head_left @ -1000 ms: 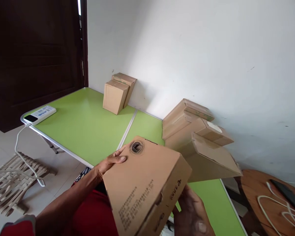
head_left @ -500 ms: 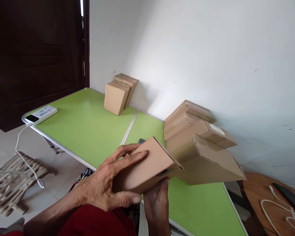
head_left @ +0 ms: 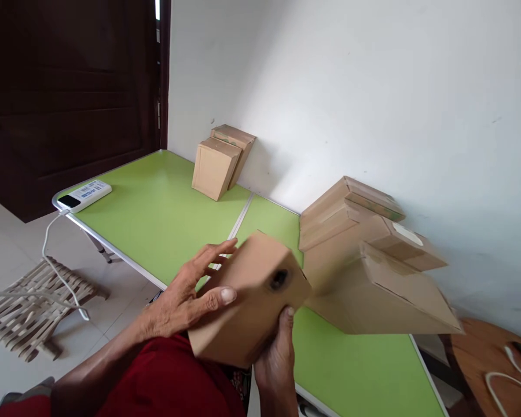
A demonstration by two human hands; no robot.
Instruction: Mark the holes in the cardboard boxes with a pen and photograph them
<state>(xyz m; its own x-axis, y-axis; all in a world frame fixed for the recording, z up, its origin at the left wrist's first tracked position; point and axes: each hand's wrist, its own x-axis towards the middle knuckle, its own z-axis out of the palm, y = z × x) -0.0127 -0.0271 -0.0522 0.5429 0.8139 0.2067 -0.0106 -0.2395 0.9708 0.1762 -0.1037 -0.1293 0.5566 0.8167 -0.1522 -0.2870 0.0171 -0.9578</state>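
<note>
I hold a brown cardboard box (head_left: 249,295) in front of me, above the near edge of the green table (head_left: 156,214). It is tilted, and a round hole shows in its right-facing side. My left hand (head_left: 186,298) grips its left side, thumb on the front face and fingers spread along the top edge. From below, my right hand (head_left: 275,359) holds the box's lower right corner, fingers wrapped upward. The box is slightly blurred by motion.
A leaning stack of cardboard boxes (head_left: 364,260) stands on the table's right half by the white wall. Two more boxes (head_left: 219,162) lean at the far wall. A white device (head_left: 84,194) with a cable lies at the table's left corner. A wooden round table (head_left: 490,365) sits at right.
The box has been turned in my hands: first its printed broad face showed, then a thin edge, now a face with the hole. My view has shifted slightly leftward.
</note>
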